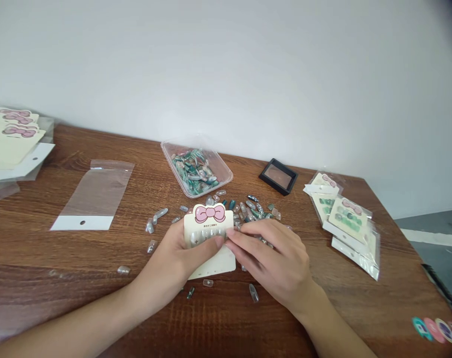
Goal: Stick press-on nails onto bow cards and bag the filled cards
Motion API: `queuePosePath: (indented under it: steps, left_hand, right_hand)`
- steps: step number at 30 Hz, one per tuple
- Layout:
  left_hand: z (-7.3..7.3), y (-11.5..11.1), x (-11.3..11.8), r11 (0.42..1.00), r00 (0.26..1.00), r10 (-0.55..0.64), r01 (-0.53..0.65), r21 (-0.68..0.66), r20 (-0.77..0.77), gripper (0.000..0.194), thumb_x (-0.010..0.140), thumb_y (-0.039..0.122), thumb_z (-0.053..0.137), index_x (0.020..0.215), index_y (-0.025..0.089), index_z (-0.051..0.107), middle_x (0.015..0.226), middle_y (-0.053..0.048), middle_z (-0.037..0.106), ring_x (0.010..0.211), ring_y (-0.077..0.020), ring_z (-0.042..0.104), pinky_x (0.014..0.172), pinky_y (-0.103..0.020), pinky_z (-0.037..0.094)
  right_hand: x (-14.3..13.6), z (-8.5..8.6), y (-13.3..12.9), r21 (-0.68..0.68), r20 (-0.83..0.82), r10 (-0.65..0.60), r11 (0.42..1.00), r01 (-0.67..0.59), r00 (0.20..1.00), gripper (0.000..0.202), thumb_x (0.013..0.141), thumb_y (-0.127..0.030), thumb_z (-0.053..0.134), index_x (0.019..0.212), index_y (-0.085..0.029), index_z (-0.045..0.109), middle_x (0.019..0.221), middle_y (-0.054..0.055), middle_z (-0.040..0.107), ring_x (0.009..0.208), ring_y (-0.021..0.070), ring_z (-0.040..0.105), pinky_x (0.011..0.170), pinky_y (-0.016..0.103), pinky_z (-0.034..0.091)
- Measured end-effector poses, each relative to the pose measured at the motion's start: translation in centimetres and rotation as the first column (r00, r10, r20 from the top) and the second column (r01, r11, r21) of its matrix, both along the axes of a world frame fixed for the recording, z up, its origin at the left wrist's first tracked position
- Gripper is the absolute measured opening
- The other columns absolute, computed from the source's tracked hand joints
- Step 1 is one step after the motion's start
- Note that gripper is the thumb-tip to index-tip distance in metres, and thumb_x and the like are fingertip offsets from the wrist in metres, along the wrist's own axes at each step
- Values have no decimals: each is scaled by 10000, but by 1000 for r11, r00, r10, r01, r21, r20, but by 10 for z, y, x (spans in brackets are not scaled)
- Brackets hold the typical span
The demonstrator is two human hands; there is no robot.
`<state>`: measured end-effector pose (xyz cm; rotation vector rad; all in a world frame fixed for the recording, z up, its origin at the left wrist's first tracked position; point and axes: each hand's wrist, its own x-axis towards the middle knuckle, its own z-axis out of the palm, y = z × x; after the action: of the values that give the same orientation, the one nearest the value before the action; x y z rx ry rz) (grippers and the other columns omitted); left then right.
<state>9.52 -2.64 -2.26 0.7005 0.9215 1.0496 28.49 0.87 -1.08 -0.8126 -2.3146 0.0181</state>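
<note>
My left hand (177, 261) grips a cream display card (211, 263) with a pink bow at its top, its thumb lying across the front. A row of pale, shiny press-on nails (207, 234) runs across the card, partly covered by that thumb. At the right end of the row, my right hand (276, 256) has its thumb and fingertips closed on a press-on nail, mostly hidden by the fingers. Loose press-on nails (251, 209) in clear, grey and teal lie scattered on the table behind and around both hands.
Behind the card stands a clear plastic tub (222, 176) of green and pink nails. A black frame-like box (279, 176) lies right of it. Bagged nail cards (347, 219) are piled at right. A clear bag (99, 191) and a stack of bow cards (9, 146) lie at left.
</note>
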Motion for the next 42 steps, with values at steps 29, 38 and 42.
queuePosePath:
  steps: [29, 38, 42]
  left_hand:
    - [13, 13, -12, 990, 990, 106, -97, -101, 89, 321, 798, 254, 778, 1094, 165, 693, 1039, -84, 771, 862, -214, 727, 771, -303, 589]
    - [24, 19, -16, 972, 976, 214, -208, -108, 43, 429, 745, 270, 812, 1143, 155, 699, 1134, -126, 763, 977, -302, 732, 797, -357, 607]
    - [24, 19, -18, 975, 977, 208, -202, -97, 52, 384, 755, 267, 806, 1113, 166, 710, 1124, -111, 768, 965, -282, 736, 766, -313, 604]
  right_hand:
    - [5, 2, 8, -134, -127, 92, 985, -109, 988, 364, 905, -142, 601, 1268, -173, 596, 1002, 83, 646, 856, 169, 612, 725, 302, 523]
    - [25, 11, 25, -539, 221, 76, 841, 56, 972, 120, 900, -206, 664, 1012, -240, 687, 981, 26, 655, 902, 176, 641, 772, 308, 527]
    - [22, 3, 26, -543, 304, 163, 839, 30, 938, 83, 887, -243, 698, 969, -236, 709, 899, 12, 631, 852, 167, 625, 716, 284, 501]
